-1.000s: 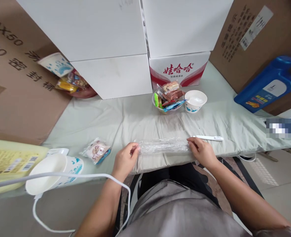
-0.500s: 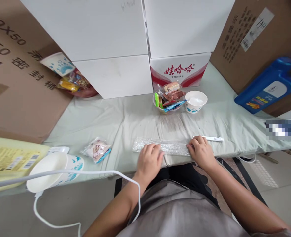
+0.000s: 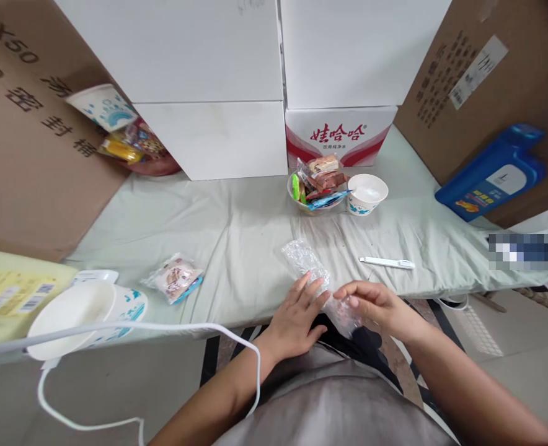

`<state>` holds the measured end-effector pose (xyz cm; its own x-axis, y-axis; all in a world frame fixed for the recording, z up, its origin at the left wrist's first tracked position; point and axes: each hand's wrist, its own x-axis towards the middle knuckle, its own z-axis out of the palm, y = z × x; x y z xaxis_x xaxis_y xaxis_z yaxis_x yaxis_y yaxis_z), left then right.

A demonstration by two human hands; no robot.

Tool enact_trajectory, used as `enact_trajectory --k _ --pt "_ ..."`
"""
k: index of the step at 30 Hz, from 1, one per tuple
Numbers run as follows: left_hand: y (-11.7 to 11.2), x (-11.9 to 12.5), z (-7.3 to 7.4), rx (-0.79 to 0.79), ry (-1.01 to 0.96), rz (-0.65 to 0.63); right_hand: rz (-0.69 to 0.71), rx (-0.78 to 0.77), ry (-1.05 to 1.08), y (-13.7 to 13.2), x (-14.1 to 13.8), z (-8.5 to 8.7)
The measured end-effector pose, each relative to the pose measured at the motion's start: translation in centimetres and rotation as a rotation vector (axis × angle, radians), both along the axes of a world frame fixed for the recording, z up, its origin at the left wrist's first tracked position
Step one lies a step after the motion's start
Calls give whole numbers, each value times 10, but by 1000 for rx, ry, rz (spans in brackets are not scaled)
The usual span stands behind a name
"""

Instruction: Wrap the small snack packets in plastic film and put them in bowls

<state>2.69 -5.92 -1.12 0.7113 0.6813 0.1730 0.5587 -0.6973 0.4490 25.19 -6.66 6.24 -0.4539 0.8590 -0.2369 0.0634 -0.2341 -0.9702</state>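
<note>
A strip of clear bubble wrap [image 3: 307, 259] lies slantwise across the front edge of the cloth-covered table, its near end hanging towards my lap. My left hand [image 3: 297, 319] rests on the strip's left side at the table edge, fingers spread out. With thumb and fingers pinched together, my right hand [image 3: 374, 306] grips the wrap along its right side, close to the overhanging end. Beyond my right hand, a slim white tool [image 3: 386, 263] that looks like a utility knife lies flat on the cloth.
Further back stand a bowl of packaged snacks [image 3: 320, 186] and a paper cup [image 3: 367, 193]. A blue bottle [image 3: 492, 173] is at the right. Wrapped snacks [image 3: 175, 279], another paper cup [image 3: 88, 316] and a white cable [image 3: 185, 326] are at the left. White boxes [image 3: 209, 139] line the back.
The bubble wrap has turned from lying along the table edge to slanting over it. My right hand has come left and nearer, off the white tool, and pinches the wrap; my left hand has spread its fingers.
</note>
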Motion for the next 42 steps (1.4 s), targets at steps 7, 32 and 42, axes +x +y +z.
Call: enact_trajectory --k 7,32,42 --pt "0 6 -8 -47 -105 165 -75 -197 160 79 -45 -9" --pt "69 -14 -2 201 -97 409 -266 -16 75 81 -53 -57" --pt "65 -17 0 227 -130 280 54 1134 -785 41 -18 -62"
